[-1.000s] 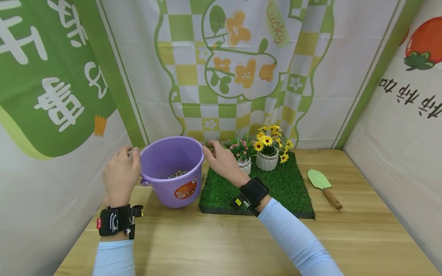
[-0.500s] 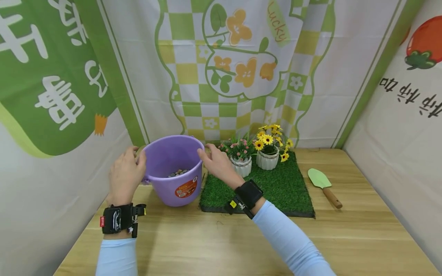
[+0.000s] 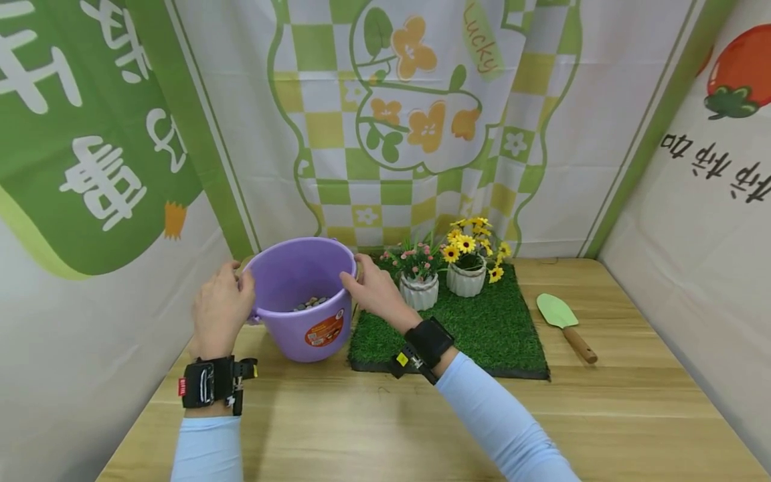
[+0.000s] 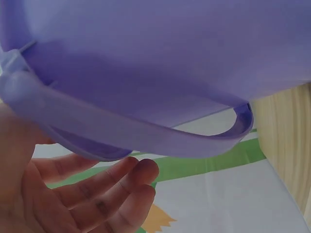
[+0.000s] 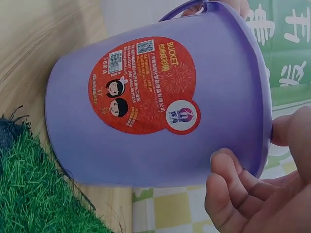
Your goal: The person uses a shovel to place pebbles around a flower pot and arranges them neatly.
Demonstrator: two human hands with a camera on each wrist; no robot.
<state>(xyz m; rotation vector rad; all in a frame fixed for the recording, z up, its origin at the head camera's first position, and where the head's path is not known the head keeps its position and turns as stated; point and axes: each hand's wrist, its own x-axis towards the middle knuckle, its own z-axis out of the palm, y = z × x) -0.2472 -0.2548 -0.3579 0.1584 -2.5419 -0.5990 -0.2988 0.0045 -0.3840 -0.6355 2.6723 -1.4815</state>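
A purple bucket (image 3: 309,320) with a red label stands on the wooden table, with small pebbles (image 3: 311,304) visible inside. My left hand (image 3: 219,308) grips the bucket's left rim; in the left wrist view its fingers (image 4: 109,194) curl beside the lowered purple handle (image 4: 146,133). On the opposite side, my right hand (image 3: 379,291) holds the right rim. The right wrist view shows that thumb at the rim and the fingers (image 5: 228,187) bent against the outer wall.
Right of the bucket lies a green turf mat (image 3: 482,335). On it stand a white pot of pink flowers (image 3: 419,291) and a white pot of yellow flowers (image 3: 466,278). A green trowel (image 3: 566,327) with a wooden handle lies farther right. Printed cloths (image 3: 409,120) hang around the table.
My left hand has shifted right onto the bucket's rim. My right hand has come slightly down and closed on the opposite rim. The bucket stays in nearly the same place.
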